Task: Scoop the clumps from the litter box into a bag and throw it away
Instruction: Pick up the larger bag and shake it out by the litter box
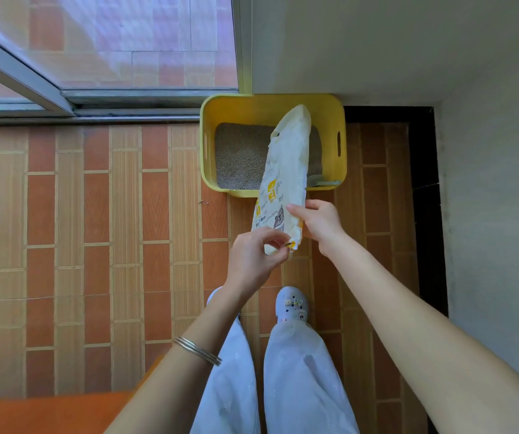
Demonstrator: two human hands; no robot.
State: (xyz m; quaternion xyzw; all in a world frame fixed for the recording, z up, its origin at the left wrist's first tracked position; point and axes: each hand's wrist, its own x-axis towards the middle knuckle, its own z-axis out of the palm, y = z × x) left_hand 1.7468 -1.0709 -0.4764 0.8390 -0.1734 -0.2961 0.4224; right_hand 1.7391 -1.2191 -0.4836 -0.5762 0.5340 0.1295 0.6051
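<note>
The left hand pinches the near corner of the white bag, fingers curled tight. The bag slants over the yellow litter box on the tiled floor. The right hand grips its right edge.

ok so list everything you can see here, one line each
litter box: one, yellow, on the floor against the wall
litter: grey, fills the litter box
bag: one, white with yellow print, held over the box's near right part
grey object: one, near right corner of the box, mostly hidden
floor: orange and tan tiles
sliding door: one, metal frame, top left
wall: pale grey, right
orange surface: one, bottom left
bangles: thin, silver, left wrist
trousers: pale lilac
shoe: one plainly seen, lilac, charms
left hand: pinches the bag's near corner
right hand: grips the bag's near edge
</note>
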